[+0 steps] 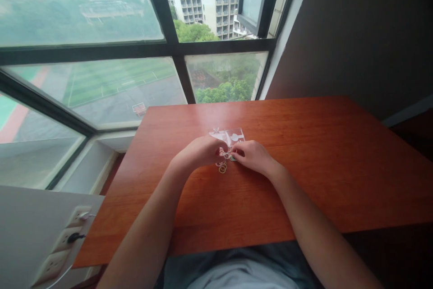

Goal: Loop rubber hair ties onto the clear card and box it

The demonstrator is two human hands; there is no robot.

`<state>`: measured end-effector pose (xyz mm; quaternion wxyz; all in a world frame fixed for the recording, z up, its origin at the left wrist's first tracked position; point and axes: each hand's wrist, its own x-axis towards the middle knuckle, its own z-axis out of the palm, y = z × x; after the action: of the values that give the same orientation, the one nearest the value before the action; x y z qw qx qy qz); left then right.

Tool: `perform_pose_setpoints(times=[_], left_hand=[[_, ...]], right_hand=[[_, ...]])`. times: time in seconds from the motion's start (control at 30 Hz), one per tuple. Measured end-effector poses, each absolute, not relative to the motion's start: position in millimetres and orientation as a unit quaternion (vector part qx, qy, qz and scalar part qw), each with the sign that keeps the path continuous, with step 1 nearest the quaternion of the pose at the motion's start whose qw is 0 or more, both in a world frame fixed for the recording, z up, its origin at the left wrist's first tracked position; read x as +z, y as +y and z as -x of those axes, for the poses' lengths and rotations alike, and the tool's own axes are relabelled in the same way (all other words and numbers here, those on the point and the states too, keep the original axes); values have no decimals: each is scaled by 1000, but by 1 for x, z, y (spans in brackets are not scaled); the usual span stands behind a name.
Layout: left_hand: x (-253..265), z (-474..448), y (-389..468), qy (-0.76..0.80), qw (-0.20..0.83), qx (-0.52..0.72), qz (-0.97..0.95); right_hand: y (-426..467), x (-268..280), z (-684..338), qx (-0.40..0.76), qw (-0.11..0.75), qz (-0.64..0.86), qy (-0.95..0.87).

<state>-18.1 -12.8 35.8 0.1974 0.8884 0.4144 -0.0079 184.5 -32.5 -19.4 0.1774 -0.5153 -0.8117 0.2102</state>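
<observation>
Several small thin rings (222, 168), pale and yellowish, lie in a loose cluster on the wooden table between my hands. My left hand (204, 151) curls over the cluster from the left, its thumb and fingers bent together at the rings. From the right, my right hand (253, 156) pinches with thumb and forefinger at the cluster's edge. Whatever sits in either pinch is too small to make out. Just behind the fingers lies a clear plastic packet (238, 135) with white markings, partly covered by my left hand.
The reddish-brown table (321, 158) reaches to the windows (128, 81). A small clear piece (215, 130) lies beside the packet. Wall sockets (62, 239) with plugs and a white cable are at the lower left, and a dark wall (358, 32) stands to the right.
</observation>
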Motion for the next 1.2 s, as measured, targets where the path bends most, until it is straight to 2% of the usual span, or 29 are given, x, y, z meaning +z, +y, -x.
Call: perform_pose_setpoints(times=[0.4,0.57,0.73,0.9,1.03,1.2], left_hand=[[18,9,-13,421,183,-40,-888],[22,7,-11,389,190,24,-901],[32,14,-11,378,228,80,-894],[37,22,-14,400,276,19,-873],[34,15,-20,412,238,-45,-878],[26,4,-22,401,185,-49,-896]], right_hand=[[-25,-21,-199,148,190,600,-763],[-24,-22,-198,149,176,594,-771],[-25,-18,-198,182,209,568,-775],[-30,-14,-197,260,202,498,-802],[-32,-13,-197,268,162,482,-818],[-32,-14,-197,259,153,490,-818]])
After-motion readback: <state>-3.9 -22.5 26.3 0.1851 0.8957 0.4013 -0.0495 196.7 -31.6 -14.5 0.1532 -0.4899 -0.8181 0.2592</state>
